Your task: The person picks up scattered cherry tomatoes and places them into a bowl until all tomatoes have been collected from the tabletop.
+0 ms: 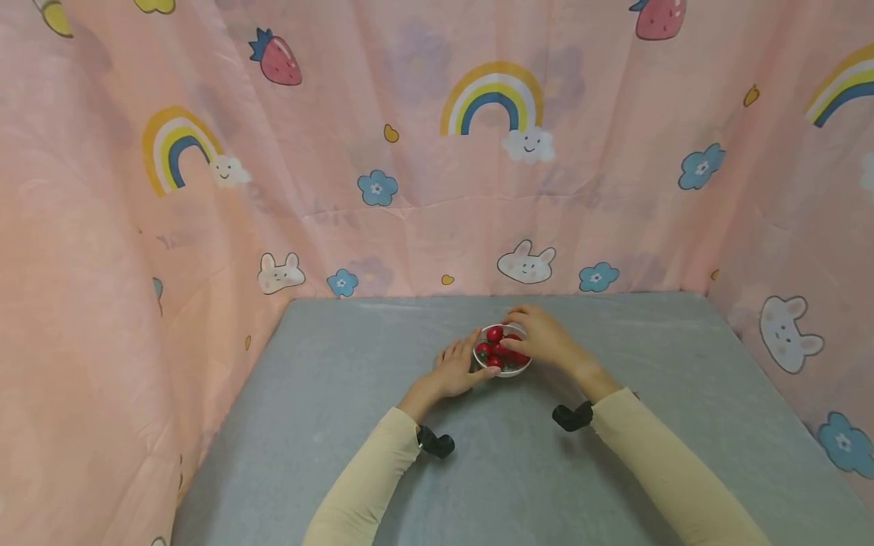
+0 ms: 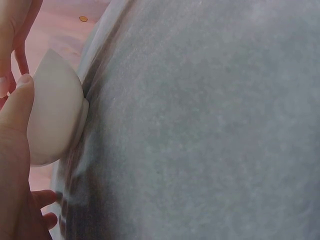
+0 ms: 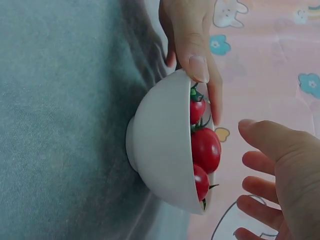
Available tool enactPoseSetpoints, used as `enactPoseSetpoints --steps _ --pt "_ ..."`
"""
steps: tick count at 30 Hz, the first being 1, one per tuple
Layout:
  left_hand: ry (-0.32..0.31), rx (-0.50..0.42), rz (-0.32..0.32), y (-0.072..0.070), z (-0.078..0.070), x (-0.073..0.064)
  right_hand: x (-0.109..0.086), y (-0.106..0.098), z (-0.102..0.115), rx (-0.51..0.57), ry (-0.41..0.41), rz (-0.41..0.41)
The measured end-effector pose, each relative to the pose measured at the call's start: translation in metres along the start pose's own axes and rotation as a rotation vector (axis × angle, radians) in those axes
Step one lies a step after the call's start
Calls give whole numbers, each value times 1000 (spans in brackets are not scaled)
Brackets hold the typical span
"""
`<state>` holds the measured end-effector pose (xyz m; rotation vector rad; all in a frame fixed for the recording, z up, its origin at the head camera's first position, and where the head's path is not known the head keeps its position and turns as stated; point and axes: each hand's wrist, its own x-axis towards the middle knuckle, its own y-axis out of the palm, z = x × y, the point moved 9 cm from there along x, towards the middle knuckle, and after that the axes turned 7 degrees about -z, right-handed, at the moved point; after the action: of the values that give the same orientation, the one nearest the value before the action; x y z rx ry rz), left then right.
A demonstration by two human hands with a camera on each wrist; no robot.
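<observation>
A white bowl (image 1: 514,372) stands on the grey table, filled with several red cherry tomatoes (image 3: 206,150) that have green stems. My left hand (image 1: 454,374) holds the bowl from its left side, the thumb at the near rim and the index finger along the far side. In the left wrist view that thumb lies against the wall of the bowl (image 2: 56,112). Over the bowl's right side is my right hand (image 1: 545,335). Its fingers are spread and loosely bent, with nothing between them, and in the right wrist view they face the tomatoes across a small gap.
Grey cloth covers the table (image 1: 341,394). Pink curtains (image 1: 410,227) printed with rainbows, rabbits and flowers hang behind it and along both sides. Each wrist wears a black strap-on piece (image 1: 572,417).
</observation>
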<state>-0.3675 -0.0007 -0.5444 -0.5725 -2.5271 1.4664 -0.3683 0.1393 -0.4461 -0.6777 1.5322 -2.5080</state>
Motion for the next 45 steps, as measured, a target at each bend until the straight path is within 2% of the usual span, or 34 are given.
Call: enactPoseSetpoints --steps 7,17,28,38,45 --pt "34 -13 -45 -6 -5 -4 -4 -6 -7 40 1 -45" --pt "23 -24 -40 -5 -5 -6 -20 -14 -28 30 14 -56" --pt "25 -20 -50 -7 -6 -6 -58 -36 -59 -13 2 -63" --pt "23 -10 -49 -7 -7 -7 -100 -54 -86 -35 45 -55" --pt "23 -9 -45 -7 -7 -7 -122 -61 -98 -46 88 -42"
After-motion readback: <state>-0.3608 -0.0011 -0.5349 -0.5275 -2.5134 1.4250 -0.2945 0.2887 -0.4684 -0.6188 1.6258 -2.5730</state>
